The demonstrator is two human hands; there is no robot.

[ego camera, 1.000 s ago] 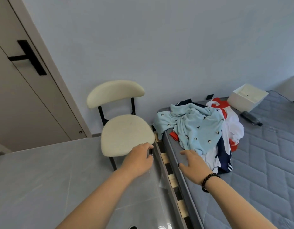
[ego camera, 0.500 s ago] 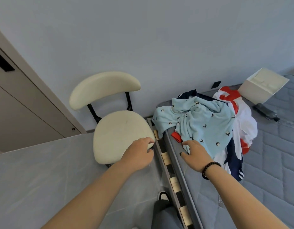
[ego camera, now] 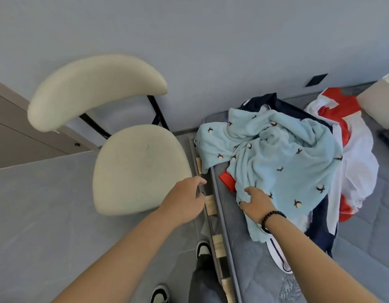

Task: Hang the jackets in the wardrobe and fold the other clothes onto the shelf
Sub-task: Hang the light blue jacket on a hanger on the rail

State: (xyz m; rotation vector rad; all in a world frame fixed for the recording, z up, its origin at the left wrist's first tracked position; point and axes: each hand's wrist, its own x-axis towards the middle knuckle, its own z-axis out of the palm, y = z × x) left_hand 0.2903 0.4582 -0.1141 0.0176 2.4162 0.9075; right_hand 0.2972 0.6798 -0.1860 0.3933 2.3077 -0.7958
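A heap of clothes lies on the grey mattress (ego camera: 364,248). On top is a light blue garment with small dark marks (ego camera: 283,162). Under it show a navy and white piece (ego camera: 320,226) and a red and white piece (ego camera: 355,162). My right hand (ego camera: 255,201), with a dark bead bracelet at the wrist, rests on the lower left edge of the blue garment, fingers curling into the cloth. My left hand (ego camera: 184,201) hangs loosely curled over the bed frame, just off the chair seat, holding nothing.
A cream chair (ego camera: 136,169) with black legs stands close to the bed's left side. Wooden slats of the bed frame (ego camera: 210,202) show between chair and mattress. A wardrobe door (ego camera: 12,136) is at far left. My feet stand on the grey floor (ego camera: 36,215).
My view has come closer to the bed and tilted down. My right hand has slid forward onto the blue garment's edge. My left hand has stayed beside the chair seat.
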